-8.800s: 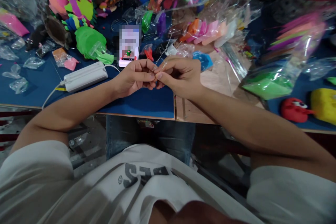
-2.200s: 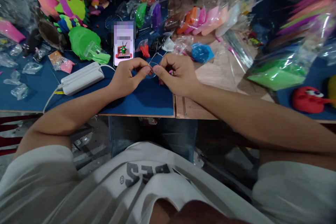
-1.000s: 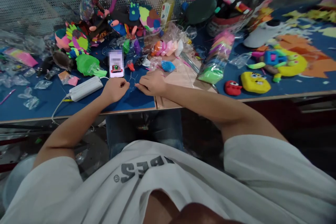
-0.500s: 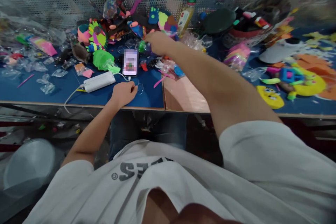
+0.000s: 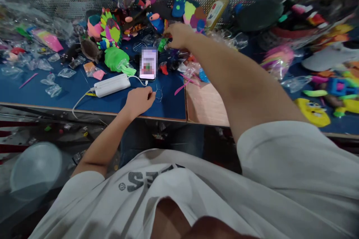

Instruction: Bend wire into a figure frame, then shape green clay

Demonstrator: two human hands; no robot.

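My left hand point(image 5: 139, 101) rests on the blue table mat point(image 5: 70, 89) near the front edge, fingers pinched on a thin bent wire point(image 5: 159, 93). My right hand point(image 5: 178, 35) is stretched far forward over the back of the table, fingers curled down among small clear bags of coloured clay, right beside a green clay bag point(image 5: 162, 44). Whether it holds anything is hidden. A phone point(image 5: 148, 63) stands between the two hands.
A white power bank point(image 5: 111, 85) with a cable lies left of my left hand. Green clay lump point(image 5: 114, 59), colourful clay figures point(image 5: 108, 30), a bottle point(image 5: 217, 7) and a mesh wall stand behind. Yellow clay figure point(image 5: 312, 111) at right. A bare wooden board point(image 5: 206, 104) lies under my right forearm.
Both hands were working the wire together; my right hand let go and reached forward to the clay bags at the back. My left hand stayed on the wire.
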